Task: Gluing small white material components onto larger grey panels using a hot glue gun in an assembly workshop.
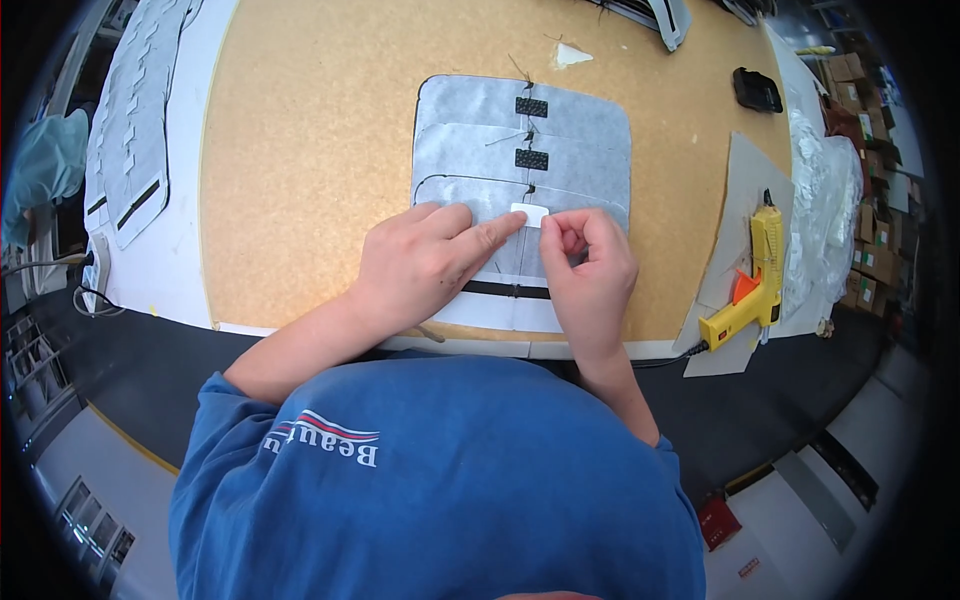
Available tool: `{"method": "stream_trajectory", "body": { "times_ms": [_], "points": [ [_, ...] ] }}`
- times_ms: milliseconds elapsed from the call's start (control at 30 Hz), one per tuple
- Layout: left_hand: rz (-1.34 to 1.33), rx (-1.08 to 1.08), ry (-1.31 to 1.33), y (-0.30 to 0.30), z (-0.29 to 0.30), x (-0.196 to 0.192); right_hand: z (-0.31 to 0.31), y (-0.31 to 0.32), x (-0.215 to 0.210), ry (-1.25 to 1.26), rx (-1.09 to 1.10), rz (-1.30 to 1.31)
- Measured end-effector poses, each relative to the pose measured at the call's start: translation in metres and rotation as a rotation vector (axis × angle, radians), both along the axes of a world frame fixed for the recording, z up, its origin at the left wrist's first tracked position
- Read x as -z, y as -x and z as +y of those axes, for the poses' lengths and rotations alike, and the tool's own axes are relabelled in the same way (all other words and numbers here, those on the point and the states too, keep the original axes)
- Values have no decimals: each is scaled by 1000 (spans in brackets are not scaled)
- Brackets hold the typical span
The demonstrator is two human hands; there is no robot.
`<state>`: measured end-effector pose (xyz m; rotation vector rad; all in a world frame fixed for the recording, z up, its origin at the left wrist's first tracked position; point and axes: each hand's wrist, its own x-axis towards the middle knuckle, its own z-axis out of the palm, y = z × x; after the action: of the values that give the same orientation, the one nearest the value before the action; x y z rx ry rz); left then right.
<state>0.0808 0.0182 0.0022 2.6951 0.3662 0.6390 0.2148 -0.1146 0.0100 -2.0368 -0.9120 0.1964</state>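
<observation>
A stack of overlapping pale grey fabric panels point(462, 150) lies on the table before me, with loose dark threads along its middle. Two black rectangular patches, an upper one point(532, 107) and a lower one point(531, 159), sit in a line on the panels. Below them is a small white rectangular patch point(536, 213). The outstretched index finger of my left hand point(412, 262) presses on the patch's left part, its other fingers bent. My right hand point(592, 272) pinches at the patch's right edge, thumb and index together. A black strip point(490, 288) crosses the nearest panel, partly behind my hands.
A yellow glue gun point(755, 270) with a cable rests on cardboard point(738, 185) at the right, beside clear plastic wrapping point(825, 190). Further back lie a black tray point(757, 90) and a white scrap point(572, 55). More grey panels point(140, 130) and another person's sleeve point(50, 160) are at left.
</observation>
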Motion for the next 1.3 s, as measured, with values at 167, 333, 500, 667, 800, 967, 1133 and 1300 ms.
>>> {"method": "stream_trajectory", "body": {
  "times_ms": [167,333,500,667,800,967,1133,1300],
  "points": [
    [39,9,-37,1,2,-2,-17,-1,-1,44,50,-163],
    [-3,28,-41,0,2,0,-30,-3,1,84,-133,-439],
    [16,26,-35,-2,1,-1,-30,-2,5,223,-187,-549],
    [47,7,-42,1,-3,-3,-33,2,5,238,-174,-561],
    [57,-4,-41,1,-5,-3,-34,2,3,247,-189,-542],
    [58,-19,-28,-2,4,5,-23,-1,11,272,-185,-485],
    [93,-3,-46,-7,0,-16,-25,-4,-9,331,-195,-476],
    [94,10,-1,-6,2,-7,-28,-6,-4,259,-203,-450]
  ]
}}
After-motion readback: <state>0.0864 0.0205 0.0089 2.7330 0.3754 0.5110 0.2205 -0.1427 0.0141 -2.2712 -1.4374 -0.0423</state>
